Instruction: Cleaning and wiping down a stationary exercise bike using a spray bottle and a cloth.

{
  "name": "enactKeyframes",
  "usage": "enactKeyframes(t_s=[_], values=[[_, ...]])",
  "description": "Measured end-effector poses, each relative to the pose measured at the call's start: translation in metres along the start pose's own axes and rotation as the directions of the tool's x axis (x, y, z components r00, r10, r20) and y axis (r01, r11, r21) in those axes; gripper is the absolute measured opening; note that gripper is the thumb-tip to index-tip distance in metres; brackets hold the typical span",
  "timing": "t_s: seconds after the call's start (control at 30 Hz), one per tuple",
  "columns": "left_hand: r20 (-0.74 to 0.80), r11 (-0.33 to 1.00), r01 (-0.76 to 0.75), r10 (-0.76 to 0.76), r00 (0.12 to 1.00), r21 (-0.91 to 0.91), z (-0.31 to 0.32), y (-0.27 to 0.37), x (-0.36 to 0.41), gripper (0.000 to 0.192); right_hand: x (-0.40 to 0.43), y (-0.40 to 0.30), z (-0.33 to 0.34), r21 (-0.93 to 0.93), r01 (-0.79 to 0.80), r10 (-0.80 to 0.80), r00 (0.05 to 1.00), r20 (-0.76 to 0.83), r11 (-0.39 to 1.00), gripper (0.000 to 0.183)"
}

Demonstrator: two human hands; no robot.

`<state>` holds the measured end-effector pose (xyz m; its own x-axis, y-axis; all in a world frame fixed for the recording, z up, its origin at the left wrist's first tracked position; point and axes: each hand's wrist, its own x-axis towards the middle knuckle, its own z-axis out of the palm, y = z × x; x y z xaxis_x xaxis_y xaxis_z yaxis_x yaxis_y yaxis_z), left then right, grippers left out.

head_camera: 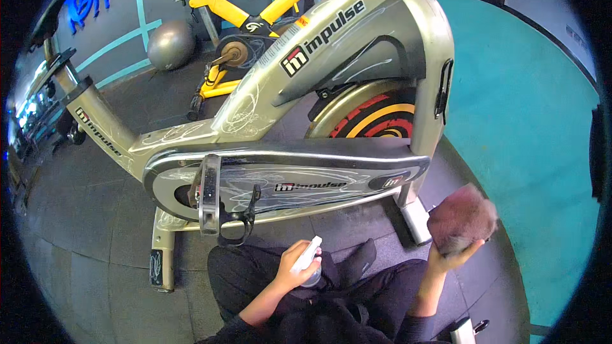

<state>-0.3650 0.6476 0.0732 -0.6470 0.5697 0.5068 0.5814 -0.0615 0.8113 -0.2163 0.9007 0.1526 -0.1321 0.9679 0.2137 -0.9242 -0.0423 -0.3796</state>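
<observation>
My left hand point(297, 263) is closed around a spray bottle with a white trigger head point(307, 254), held above my lap. Off to the right, my right hand point(448, 259) grips a bunched brownish-pink cloth point(463, 220), which hides most of the fingers. In front of me stands an Impulse spin bike; its chain guard point(306, 185), sloping frame tube point(253, 100) and rear frame carry white streaks and swirls. The bike's pedal crank point(209, 195) and pedal cage point(245, 223) are nearest to my left hand. The cloth is beside the bike's foot point(416, 222), right of the flywheel point(373, 114).
Behind the bike stand a yellow exercise bike point(224, 9) and a silver exercise ball point(171, 45). My crossed legs point(253, 277) rest on dark floor tiles point(143, 296). Teal flooring point(526, 105) curves along the right. A white and black object point(464, 329) lies at lower right.
</observation>
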Motion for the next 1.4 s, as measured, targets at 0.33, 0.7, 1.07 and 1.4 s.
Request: enactKeyframes(t_s=[0.33,0.7,1.07,1.4], values=[[0.135,0.957,0.204,-0.178,0.975,-0.207,-0.001,-0.015,-0.023,0.041,0.017,0.1,0.114,-0.264,0.964,0.367,0.258,0.894,-0.036,0.066],[0.216,0.96,0.224,-0.186,0.958,-0.169,0.01,-0.01,-0.029,0.044,-0.047,0.164,0.148,-0.155,0.95,0.254,0.084,0.963,0.271,0.067],[0.194,0.965,0.232,-0.206,0.959,-0.122,0.015,-0.016,-0.03,0.045,-0.055,0.162,0.165,-0.075,0.927,0.368,-0.07,0.927,0.367,0.074],[0.208,0.939,0.24,-0.191,0.959,-0.247,0.015,-0.015,-0.026,0.042,0.043,0.111,0.084,-0.425,0.903,0.143,0.413,0.899,0.061,0.048]])
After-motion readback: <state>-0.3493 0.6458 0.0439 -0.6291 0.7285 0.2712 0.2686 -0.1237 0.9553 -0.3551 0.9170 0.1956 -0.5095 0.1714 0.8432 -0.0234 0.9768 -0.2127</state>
